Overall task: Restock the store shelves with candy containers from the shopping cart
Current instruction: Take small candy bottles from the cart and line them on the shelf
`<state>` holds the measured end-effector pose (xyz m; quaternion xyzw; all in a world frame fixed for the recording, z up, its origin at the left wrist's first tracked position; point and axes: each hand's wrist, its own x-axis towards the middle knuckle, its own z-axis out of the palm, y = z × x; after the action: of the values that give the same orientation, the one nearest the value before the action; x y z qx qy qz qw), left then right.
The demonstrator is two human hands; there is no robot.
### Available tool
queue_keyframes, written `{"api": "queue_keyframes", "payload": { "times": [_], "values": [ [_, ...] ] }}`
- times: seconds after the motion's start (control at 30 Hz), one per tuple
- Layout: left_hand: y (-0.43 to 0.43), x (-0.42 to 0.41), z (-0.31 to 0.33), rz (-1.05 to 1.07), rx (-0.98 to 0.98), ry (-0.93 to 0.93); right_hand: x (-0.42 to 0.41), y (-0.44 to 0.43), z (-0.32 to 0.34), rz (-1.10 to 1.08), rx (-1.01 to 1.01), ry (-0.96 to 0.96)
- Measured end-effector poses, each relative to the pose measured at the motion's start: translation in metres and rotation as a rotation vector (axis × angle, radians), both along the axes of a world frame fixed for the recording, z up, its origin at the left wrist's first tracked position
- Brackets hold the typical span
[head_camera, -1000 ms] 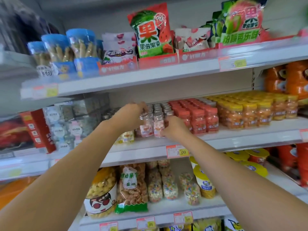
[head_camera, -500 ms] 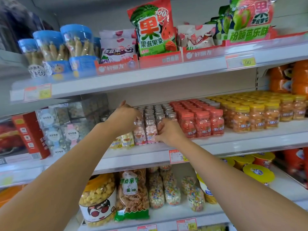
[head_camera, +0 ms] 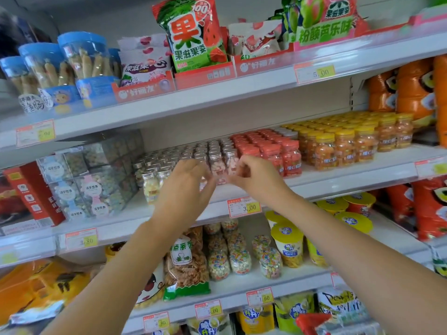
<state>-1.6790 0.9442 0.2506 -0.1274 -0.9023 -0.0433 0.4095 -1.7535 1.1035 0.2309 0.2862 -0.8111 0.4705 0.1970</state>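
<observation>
Both hands are up at the middle shelf (head_camera: 350,177), right in front of the block of small silver-capped jars (head_camera: 215,151), which stand upright in tight rows between a stack of clear boxes (head_camera: 96,175) on the left and red-capped jars (head_camera: 273,153) on the right. The left hand (head_camera: 188,182) hangs just before the front row with its fingers loosely curved and a little spread; it is blurred, but I see nothing in it. The right hand (head_camera: 256,175) is close beside it, thumb up and fingertips drawn together at the base of a front jar of pink candy (head_camera: 229,163); whether it is pinching that jar or only touching it, I cannot tell through the blur. The two hands are near each other but not touching. A front jar with pale yellow candy (head_camera: 150,187) stands left of the left hand. Past the red caps there are yellow-capped jars (head_camera: 343,146) of orange sweets. A price tag (head_camera: 244,207) reading 3.00 sits on the shelf edge under the right wrist. On the shelf above stand blue-lidded tubs (head_camera: 82,56) and a watermelon bag (head_camera: 191,35); on the one below, jars of coloured candy (head_camera: 239,257).
</observation>
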Motion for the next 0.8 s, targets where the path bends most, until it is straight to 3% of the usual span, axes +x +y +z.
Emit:
{"api": "queue_keyframes", "payload": {
  "times": [0.13,0.23,0.43,0.6,0.8],
  "values": [
    [0.058,0.022,-0.066,-0.216,0.123,-0.228,0.027,0.078,-0.034,0.033,0.238,-0.107],
    [0.107,0.024,-0.120,-0.316,0.170,-0.385,0.036,0.142,-0.081,-0.022,0.457,-0.315],
    [0.205,-0.005,-0.200,-0.434,0.295,-0.777,0.040,0.278,-0.193,-0.198,0.644,-0.760],
    [0.287,-0.028,-0.285,-0.406,0.169,-1.127,0.041,0.370,-0.290,-0.375,0.643,-1.075],
    [0.359,-0.047,-0.415,-0.351,0.059,-1.560,0.049,0.417,-0.391,-0.425,0.756,-1.319]
  ]
}}
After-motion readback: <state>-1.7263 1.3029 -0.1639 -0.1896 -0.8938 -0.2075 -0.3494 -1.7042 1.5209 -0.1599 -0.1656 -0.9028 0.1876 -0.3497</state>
